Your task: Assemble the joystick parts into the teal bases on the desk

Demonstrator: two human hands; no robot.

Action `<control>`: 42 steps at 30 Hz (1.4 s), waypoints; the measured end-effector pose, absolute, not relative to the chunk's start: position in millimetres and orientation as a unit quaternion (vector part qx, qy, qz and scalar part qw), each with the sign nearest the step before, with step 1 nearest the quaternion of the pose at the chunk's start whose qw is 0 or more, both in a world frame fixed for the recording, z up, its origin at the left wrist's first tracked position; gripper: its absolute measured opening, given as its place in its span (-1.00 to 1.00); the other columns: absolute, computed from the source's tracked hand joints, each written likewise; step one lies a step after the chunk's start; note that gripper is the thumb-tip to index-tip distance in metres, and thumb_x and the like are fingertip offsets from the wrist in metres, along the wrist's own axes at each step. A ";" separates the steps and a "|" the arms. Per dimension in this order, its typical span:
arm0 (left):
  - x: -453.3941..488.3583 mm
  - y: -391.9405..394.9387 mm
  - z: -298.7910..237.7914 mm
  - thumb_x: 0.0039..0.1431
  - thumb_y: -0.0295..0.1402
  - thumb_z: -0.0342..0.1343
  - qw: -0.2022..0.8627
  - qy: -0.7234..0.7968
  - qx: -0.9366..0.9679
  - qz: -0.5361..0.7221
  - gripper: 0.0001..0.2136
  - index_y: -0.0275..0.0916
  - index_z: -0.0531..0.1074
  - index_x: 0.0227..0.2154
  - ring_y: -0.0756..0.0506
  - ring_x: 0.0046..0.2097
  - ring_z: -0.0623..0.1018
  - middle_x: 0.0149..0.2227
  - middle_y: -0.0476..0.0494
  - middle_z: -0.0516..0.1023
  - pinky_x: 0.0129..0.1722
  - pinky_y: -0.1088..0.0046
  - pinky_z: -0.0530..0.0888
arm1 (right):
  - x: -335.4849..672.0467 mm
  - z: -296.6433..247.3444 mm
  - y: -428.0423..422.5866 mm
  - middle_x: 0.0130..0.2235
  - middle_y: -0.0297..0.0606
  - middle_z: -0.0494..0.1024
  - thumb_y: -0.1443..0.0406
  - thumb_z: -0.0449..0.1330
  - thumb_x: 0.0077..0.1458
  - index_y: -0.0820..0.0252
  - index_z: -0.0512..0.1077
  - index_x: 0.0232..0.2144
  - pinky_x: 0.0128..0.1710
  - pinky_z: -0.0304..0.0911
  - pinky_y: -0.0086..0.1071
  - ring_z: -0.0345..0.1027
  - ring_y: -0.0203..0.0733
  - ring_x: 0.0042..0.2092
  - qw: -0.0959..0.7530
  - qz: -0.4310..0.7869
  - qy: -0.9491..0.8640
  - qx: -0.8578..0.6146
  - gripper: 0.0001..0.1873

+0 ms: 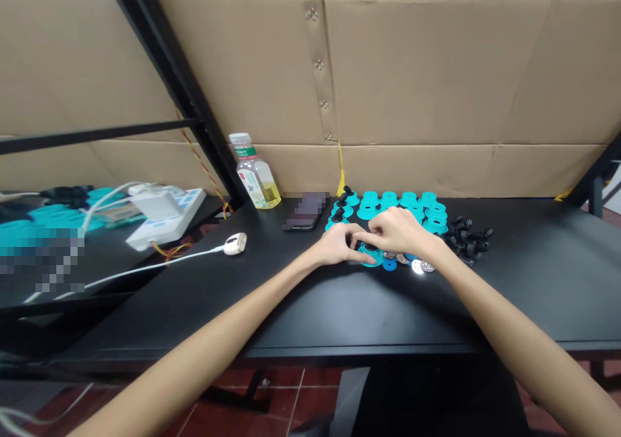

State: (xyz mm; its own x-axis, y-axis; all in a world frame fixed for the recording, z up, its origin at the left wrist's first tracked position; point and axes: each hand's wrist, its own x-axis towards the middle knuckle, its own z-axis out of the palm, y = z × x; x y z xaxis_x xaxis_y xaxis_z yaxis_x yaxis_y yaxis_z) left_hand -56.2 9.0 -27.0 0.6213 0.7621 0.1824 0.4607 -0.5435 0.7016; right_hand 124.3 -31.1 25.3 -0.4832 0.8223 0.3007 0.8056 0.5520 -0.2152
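Head view: left hand (334,244) and right hand (395,230) curl, grip unclear, at a round teal plastic piece (380,255), best steadied flat, well inside the near edge of the smooth black tabletop (315,320).

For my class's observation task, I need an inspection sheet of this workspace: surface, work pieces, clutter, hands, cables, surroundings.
Surface: black tabletop.
Work pieces: teal parts, mostly in rows; black parts heaped right of them; silver discs and a blue disc nearer the front edge.
Clutter: bottle with yellow liquid; dark phone.
Hands: left hand and right hand close together over a teal part; exact grip hidden.
Cables: white cable to a small pale device; twisted wire near the black post.
Surroundings: cardboard behind; red floor tiles below; white power strip at left.
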 end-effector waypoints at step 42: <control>-54.4 10.1 -28.8 -0.27 -0.12 0.38 0.359 0.344 0.828 0.260 -0.56 -0.32 0.53 -0.34 0.02 -0.44 0.31 -0.42 -0.04 0.46 -0.46 0.51 0.25 | 125.6 12.8 -31.7 -0.69 -0.33 0.23 0.08 0.02 0.14 0.25 0.34 -0.71 -0.51 -0.24 -0.37 -0.11 -0.38 -0.59 0.152 -0.009 -0.868 -0.472 -0.50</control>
State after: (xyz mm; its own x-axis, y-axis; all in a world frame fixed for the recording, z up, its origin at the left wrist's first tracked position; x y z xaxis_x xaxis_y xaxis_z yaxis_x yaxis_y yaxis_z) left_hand -54.4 10.1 -28.8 0.6284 0.7558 0.1841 0.3815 -0.5057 0.7738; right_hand 125.6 -31.7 12.8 -0.5085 0.8168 0.2726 0.8222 0.5546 -0.1280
